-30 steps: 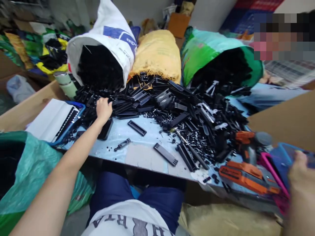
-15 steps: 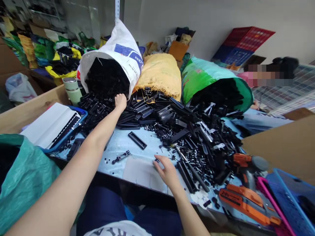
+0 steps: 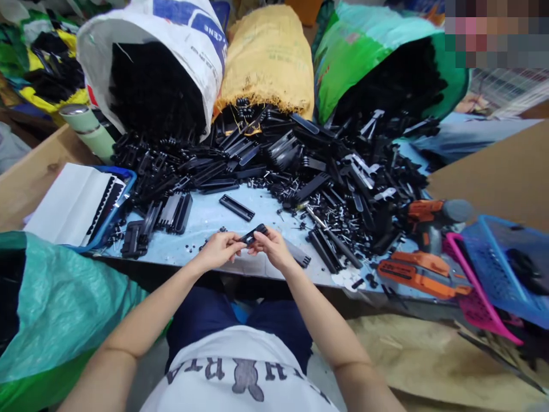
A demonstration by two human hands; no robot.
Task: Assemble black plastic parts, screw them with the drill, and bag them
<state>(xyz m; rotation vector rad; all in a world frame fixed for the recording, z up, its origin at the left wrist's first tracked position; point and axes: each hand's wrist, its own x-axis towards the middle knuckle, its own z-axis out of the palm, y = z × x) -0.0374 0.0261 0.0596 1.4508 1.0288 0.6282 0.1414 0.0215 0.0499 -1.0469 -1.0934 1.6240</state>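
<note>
While both hands' fingers [image 3: 233, 248] [image 3: 262, 242] pinch a black part [image 3: 249, 236], one sack [image 3: 189, 43] (white) reads "CENE".

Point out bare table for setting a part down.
Bare blue tabletop lies between the row of black pieces and the lone black channel, and between that channel and the scattered small parts to its right. Crowded: the black heap before the sacks, the right end around the orange drill, and the front middle, where left hand and right hand hold a part.
</note>
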